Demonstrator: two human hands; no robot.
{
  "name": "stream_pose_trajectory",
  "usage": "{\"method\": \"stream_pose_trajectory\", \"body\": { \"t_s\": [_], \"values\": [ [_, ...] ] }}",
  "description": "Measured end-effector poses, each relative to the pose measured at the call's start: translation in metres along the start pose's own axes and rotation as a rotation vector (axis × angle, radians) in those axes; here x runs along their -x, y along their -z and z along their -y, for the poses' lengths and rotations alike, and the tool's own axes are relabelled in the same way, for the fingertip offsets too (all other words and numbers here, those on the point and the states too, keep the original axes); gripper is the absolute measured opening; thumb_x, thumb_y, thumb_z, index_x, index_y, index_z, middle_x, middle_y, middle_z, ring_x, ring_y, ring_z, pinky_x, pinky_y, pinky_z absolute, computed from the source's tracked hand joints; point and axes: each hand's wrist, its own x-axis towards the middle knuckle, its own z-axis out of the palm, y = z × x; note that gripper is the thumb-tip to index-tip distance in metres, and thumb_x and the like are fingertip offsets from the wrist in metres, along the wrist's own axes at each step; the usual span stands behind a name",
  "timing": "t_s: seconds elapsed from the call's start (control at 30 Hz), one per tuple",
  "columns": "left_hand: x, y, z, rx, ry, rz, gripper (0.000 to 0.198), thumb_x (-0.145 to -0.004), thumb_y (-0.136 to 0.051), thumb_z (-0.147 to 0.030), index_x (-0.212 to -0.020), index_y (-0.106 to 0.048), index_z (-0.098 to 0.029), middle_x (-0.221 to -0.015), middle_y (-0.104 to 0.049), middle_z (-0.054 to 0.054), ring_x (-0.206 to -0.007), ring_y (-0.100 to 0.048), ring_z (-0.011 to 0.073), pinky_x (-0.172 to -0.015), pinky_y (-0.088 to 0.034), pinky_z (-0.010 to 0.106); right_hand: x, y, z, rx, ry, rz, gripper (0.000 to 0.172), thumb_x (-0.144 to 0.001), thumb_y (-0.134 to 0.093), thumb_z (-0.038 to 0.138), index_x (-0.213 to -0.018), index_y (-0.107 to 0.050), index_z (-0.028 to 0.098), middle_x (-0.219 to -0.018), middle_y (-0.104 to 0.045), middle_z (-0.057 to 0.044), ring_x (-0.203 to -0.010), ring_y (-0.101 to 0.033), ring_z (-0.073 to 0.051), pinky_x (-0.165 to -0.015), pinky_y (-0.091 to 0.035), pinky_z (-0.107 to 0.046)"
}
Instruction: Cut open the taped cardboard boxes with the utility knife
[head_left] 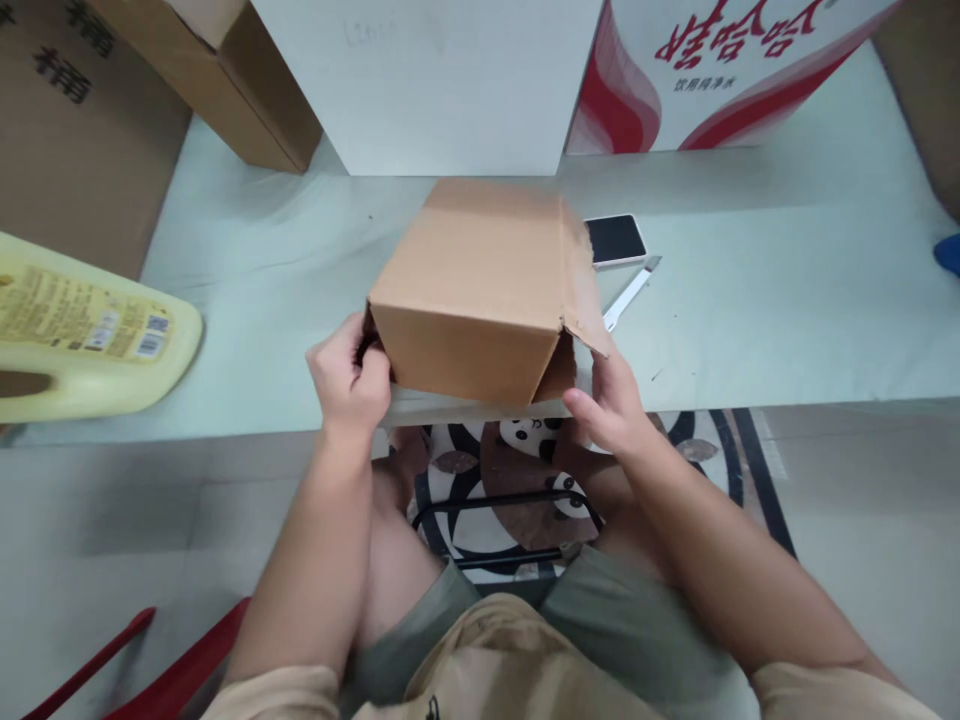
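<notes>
A brown cardboard box (472,265) lies tilted at the front edge of the table, its right end open with flaps hanging out. My left hand (349,375) is closed on its left end, the fingertips hidden inside or behind the edge. At the right end, my right hand (611,395) holds the flap, thumb toward me and fingers mostly hidden behind the cardboard. Just beyond that flap are a white utility knife (631,293) and a phone (616,240) with a dark screen.
A white carton (450,90) and a red-and-white carton (712,80) stand at the back. Another brown box (255,100) is at back left. A pale yellow jug (97,330) lies on the left of the green-covered table (780,300). Below is a panda-patterned mat (510,470).
</notes>
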Motion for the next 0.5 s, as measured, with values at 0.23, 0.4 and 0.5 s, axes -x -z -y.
{"method": "stream_pose_trajectory", "body": {
  "t_s": [0.23, 0.4, 0.5],
  "values": [
    [-0.003, 0.011, 0.013, 0.242, 0.011, 0.476, 0.050, -0.077, -0.072, -0.059, -0.115, -0.077, -0.027, -0.102, -0.078, 0.009, -0.110, -0.073, 0.0337, -0.098, -0.059, 0.048, 0.002, 0.001, 0.000, 0.007, -0.129, 0.008, 0.061, -0.089, -0.064, 0.065, -0.132, -0.054, 0.022, -0.124, -0.068, -0.016, -0.117, -0.067, -0.034, -0.101, -0.056, -0.057],
    [-0.006, 0.009, 0.011, 0.364, 0.111, 0.452, 0.063, -0.067, -0.077, -0.060, -0.123, -0.072, -0.032, -0.106, -0.078, 0.007, -0.103, -0.074, 0.0316, -0.093, -0.061, 0.046, 0.005, -0.003, -0.001, -0.075, -0.233, -0.133, 0.075, -0.080, -0.074, 0.065, -0.135, -0.046, 0.022, -0.119, -0.068, -0.016, -0.107, -0.068, -0.033, -0.084, -0.060, -0.050],
    [-0.006, 0.007, 0.007, 0.450, 0.135, 0.280, 0.055, -0.064, -0.079, -0.052, -0.116, -0.072, -0.033, -0.092, -0.075, 0.004, -0.092, -0.073, 0.0267, -0.079, -0.060, 0.039, 0.005, 0.000, 0.002, -0.095, -0.254, -0.207, 0.064, -0.084, -0.068, 0.069, -0.127, -0.051, 0.025, -0.111, -0.068, -0.012, -0.098, -0.069, -0.029, -0.076, -0.059, -0.044]
  ]
}}
